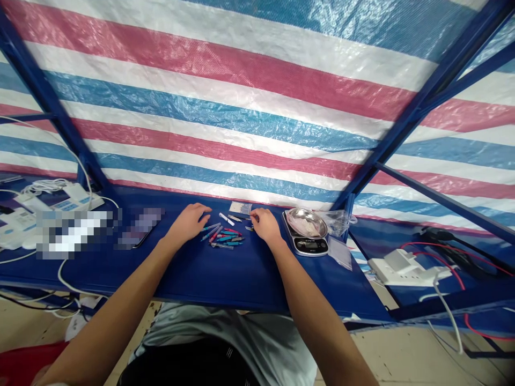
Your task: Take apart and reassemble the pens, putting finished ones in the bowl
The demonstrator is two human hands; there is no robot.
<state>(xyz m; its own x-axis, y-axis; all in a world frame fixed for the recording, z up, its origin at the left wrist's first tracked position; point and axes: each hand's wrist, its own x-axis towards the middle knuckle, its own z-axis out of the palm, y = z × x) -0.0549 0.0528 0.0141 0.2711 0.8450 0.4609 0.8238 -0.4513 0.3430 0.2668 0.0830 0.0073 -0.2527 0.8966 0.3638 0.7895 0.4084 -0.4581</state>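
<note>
A loose pile of slim pens or marker refills in blue, red and grey lies on the blue tabletop. My left hand rests flat just left of the pile, its fingers apart and holding nothing. My right hand sits just right of it, fingers curled down at a small dark item. Whether that hand grips anything is hidden by the fingers. A white marker and a small white packet lie beyond the pile, between my hands.
A digital kitchen scale carrying a steel bowl stands right of my right hand, with a clear plastic bag behind it. White electrical devices and cables lie at the left. A white power strip sits low at the right. A striped tarp and blue frame bars rise behind the table.
</note>
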